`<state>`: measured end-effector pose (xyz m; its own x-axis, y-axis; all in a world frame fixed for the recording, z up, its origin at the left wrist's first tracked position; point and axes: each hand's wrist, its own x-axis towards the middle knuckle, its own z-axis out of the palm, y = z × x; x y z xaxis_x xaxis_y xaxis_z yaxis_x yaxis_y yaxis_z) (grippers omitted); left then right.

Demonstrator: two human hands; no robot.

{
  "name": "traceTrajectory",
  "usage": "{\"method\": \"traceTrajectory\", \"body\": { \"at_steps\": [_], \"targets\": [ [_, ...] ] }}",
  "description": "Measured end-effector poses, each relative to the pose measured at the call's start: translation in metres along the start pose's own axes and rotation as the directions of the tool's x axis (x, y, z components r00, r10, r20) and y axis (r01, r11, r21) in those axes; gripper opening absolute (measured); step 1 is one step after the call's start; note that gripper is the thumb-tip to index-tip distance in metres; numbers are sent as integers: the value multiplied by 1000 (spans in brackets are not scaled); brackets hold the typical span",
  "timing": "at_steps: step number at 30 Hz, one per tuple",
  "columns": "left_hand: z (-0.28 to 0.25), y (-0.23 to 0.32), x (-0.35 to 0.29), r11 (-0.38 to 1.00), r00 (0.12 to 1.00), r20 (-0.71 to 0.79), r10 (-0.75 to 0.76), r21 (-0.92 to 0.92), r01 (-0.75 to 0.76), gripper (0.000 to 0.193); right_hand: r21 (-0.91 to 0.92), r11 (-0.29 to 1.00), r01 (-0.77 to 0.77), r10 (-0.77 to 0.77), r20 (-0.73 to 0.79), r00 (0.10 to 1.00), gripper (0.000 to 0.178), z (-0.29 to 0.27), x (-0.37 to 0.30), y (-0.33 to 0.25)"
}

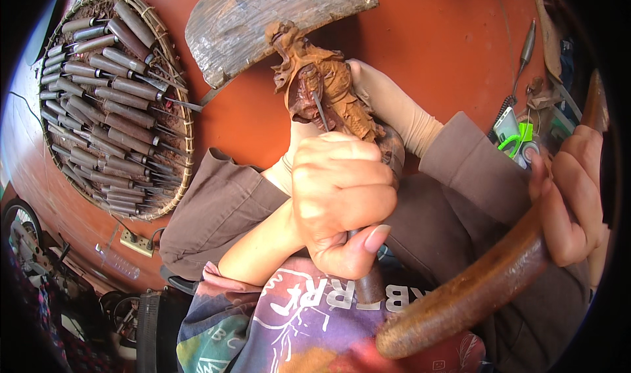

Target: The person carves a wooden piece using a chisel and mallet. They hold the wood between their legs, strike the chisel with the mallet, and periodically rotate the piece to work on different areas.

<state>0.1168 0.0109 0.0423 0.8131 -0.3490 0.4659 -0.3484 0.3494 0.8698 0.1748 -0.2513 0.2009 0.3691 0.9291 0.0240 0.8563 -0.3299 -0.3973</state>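
Note:
My left hand [345, 199] is closed in a fist around a carving chisel [370, 286]. Its wooden handle sticks out below the fist, and its thin metal blade points up into a hollow of a brown wood carving [348, 103]. Leafy, knobbly shapes cover the carving, which is propped between my two feet in tan socks, its upper end over the edge of a thick half-round wooden board [230, 31]. At the right, my right hand [573, 199] grips a long, smooth wooden club [473, 297]. The club's thick end hangs low, near the chisel handle, apart from it.
A round woven basket [190, 133] at the left holds many wooden-handled chisels, some blades jutting past its rim. Below it lies a power strip [137, 243] with cables. Bright green items [519, 138] and a corded handpiece [528, 43] are at the right, on the red floor [434, 38].

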Motion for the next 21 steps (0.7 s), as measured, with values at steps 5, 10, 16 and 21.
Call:
{"method": "traceTrajectory", "body": {
  "at_steps": [5,10,16,21],
  "targets": [
    [-14,12,16,985,991,49,128,111,-133,47,-10,994,-105,106,109,988,44,-6,-1,0],
    [-27,29,16,881,926,268,266,322,-346,55,58,994,-95,96,-14,995,45,13,-26,-4],
    [7,8,-7,965,974,196,117,208,-158,48,39,997,-72,72,-1,997,44,24,-12,-5],
    [14,8,5,986,990,133,40,156,-61,46,82,993,-81,75,65,995,42,23,-12,-2]
  ]
}}
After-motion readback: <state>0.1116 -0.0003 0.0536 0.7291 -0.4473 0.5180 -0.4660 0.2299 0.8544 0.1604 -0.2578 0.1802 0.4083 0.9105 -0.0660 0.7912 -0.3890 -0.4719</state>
